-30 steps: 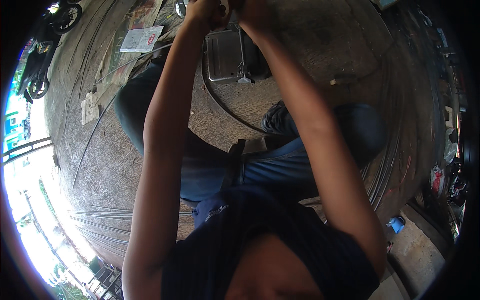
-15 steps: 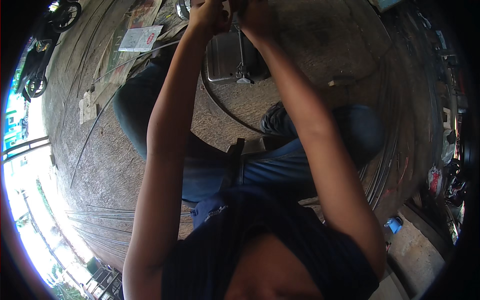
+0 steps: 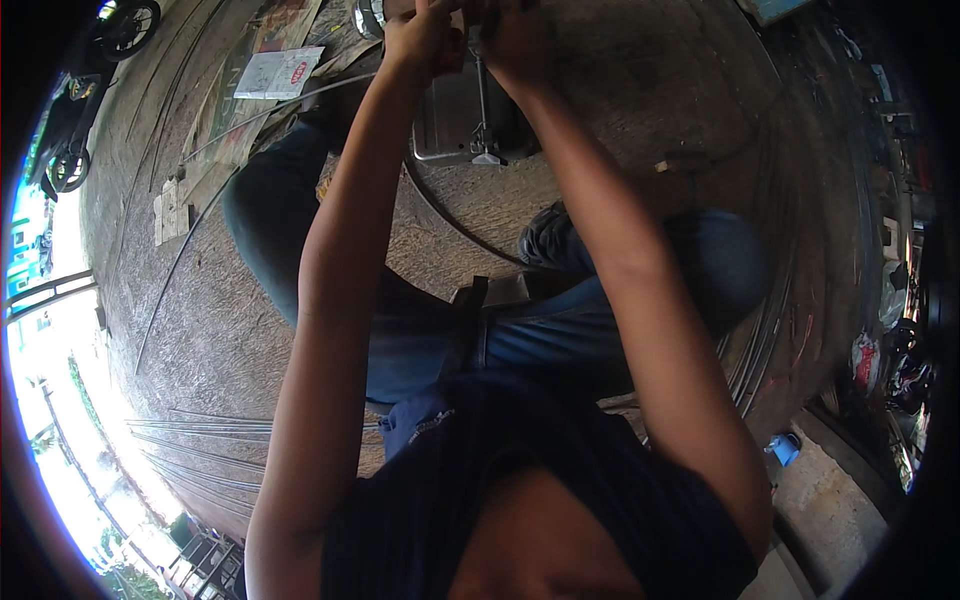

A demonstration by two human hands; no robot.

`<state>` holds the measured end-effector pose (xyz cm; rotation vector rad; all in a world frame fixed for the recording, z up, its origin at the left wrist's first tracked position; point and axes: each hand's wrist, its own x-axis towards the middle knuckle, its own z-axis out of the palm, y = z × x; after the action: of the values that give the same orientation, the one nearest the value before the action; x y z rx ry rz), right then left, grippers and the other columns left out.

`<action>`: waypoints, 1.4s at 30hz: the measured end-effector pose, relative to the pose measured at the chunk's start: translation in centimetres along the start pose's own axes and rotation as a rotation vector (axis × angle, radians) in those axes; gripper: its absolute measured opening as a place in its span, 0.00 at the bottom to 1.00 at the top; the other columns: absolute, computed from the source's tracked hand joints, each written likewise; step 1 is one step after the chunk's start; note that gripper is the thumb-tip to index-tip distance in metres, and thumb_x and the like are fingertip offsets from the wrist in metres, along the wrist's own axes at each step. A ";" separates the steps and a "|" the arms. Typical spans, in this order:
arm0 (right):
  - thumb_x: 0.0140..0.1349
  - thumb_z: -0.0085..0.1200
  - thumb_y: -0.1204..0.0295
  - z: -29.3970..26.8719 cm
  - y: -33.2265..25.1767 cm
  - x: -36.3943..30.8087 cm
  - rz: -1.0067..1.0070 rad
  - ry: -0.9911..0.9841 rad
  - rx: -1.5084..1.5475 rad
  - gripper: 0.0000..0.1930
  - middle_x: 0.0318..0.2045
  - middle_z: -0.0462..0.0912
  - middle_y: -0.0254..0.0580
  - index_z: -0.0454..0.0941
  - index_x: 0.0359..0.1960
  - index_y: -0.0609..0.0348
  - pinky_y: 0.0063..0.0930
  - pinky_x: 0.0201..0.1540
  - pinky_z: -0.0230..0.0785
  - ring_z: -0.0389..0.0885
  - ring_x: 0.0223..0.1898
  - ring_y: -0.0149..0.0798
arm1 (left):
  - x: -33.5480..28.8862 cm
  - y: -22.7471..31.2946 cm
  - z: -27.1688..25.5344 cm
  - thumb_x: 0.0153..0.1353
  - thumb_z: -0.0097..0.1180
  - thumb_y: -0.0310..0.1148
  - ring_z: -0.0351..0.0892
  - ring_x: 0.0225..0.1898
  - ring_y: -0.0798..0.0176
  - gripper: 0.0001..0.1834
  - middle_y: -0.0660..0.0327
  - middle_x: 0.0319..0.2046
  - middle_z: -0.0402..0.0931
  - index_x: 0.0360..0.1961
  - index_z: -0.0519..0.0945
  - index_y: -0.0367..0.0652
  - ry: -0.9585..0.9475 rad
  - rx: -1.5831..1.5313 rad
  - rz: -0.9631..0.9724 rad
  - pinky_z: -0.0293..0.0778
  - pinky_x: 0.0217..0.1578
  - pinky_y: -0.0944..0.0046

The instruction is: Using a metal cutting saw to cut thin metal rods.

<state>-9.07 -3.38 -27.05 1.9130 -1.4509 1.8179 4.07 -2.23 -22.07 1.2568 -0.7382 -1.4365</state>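
Fingers [image 3: 424, 8] of left hand [image 3: 412, 42] and right hand [image 3: 517, 48] curl partly, hold unclear, by a likely heavy, rigid metal machine [image 3: 446, 128], best gripped by its rim, toward the visible floor's [image 3: 640, 80] far edge.

My concrete-looking floor [image 3: 220, 340] is rough and matt, and toward its far edge the grey casing [image 3: 447, 125] looks like smooth metal with a dull sheen, its lever [image 3: 484, 115] bare metal. Near the floor's left edge I have thin, smooth metal rods [image 3: 210, 426]; my jeans [image 3: 560, 335] are creased denim, my shirt [image 3: 450, 440] matt cloth.
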 end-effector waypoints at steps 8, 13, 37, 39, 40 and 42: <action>0.68 0.45 0.60 -0.3 0.3 -0.8 0.016 -0.004 0.033 0.21 0.36 0.81 0.54 0.68 0.58 0.56 0.47 0.33 0.71 0.81 0.31 0.56 | 0.6 -2.0 -0.4 0.56 0.63 0.35 0.66 0.11 0.67 0.11 0.65 0.14 0.65 0.26 0.74 0.45 -0.021 -0.010 0.065 0.58 0.12 0.65; 0.68 0.45 0.60 -0.2 0.4 -0.9 0.027 0.000 0.060 0.20 0.35 0.81 0.55 0.70 0.56 0.58 0.48 0.34 0.71 0.80 0.32 0.57 | 0.6 -2.2 -0.3 0.55 0.65 0.36 0.65 0.11 0.67 0.12 0.65 0.14 0.65 0.26 0.73 0.46 0.025 -0.008 0.063 0.58 0.11 0.64; 0.68 0.43 0.61 0.2 1.0 -1.6 0.023 -0.025 0.126 0.20 0.38 0.78 0.63 0.71 0.52 0.65 0.53 0.39 0.70 0.78 0.38 0.63 | -0.5 -2.0 -0.1 0.57 0.64 0.39 0.65 0.11 0.65 0.12 0.65 0.13 0.66 0.28 0.75 0.44 0.049 -0.027 0.011 0.59 0.11 0.63; 0.69 0.43 0.61 0.0 1.4 -1.8 0.007 -0.038 0.098 0.21 0.41 0.77 0.65 0.68 0.55 0.65 0.54 0.40 0.70 0.78 0.39 0.64 | -1.2 -1.4 -0.2 0.57 0.64 0.40 0.65 0.10 0.65 0.12 0.65 0.13 0.66 0.28 0.76 0.44 0.014 0.025 -0.002 0.59 0.11 0.63; 0.69 0.43 0.62 0.0 1.4 -1.8 -0.002 -0.046 0.088 0.21 0.42 0.76 0.65 0.67 0.57 0.64 0.55 0.41 0.70 0.77 0.40 0.65 | -1.7 -1.0 -0.3 0.57 0.64 0.40 0.65 0.10 0.65 0.13 0.65 0.12 0.66 0.29 0.76 0.43 -0.016 0.078 -0.012 0.58 0.11 0.63; 0.69 0.42 0.62 -0.1 1.3 -1.9 -0.019 -0.061 0.066 0.23 0.45 0.75 0.67 0.64 0.60 0.64 0.56 0.43 0.70 0.77 0.42 0.67 | -1.5 -1.2 -0.2 0.57 0.63 0.39 0.64 0.10 0.66 0.12 0.65 0.12 0.66 0.29 0.76 0.43 0.006 0.089 0.017 0.58 0.10 0.63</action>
<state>-9.67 -3.03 -29.21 2.0231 -1.4019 1.8372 3.74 -0.47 -22.79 1.3192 -0.8150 -1.3983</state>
